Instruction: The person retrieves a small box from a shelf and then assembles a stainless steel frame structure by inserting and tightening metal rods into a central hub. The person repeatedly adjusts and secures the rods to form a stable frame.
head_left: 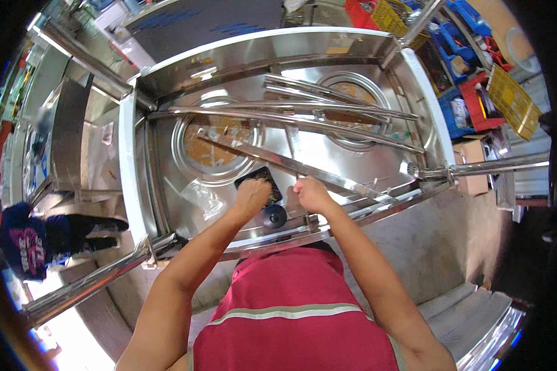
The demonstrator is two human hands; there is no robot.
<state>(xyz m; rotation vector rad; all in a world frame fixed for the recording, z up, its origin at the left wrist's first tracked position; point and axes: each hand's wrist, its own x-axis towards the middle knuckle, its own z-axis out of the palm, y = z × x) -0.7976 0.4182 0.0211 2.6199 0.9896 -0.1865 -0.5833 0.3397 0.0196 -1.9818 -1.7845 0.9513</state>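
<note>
My left hand (252, 195) reaches over a small black tray (274, 198) that holds small brownish metal pieces, too small to name. Its fingers are curled down at the tray, and what they pinch is hidden. My right hand (313, 196) is closed just right of the tray, thumb pressed toward the fingers; anything inside it is too small to make out. Next to the tray's near end sits a round black knob-like part (274, 216). Both hands are inside an upturned stainless-steel frame (167, 213) with two round openings.
Several loose steel tubes (303, 123) and a flat steel bar (303, 168) lie across the frame. A clear plastic bag (203, 199) is left of the tray. Steel legs (93, 281) stick out at the corners. Bins (458, 111) and a yellow crate (512, 102) stand right; a person (43, 238) is left.
</note>
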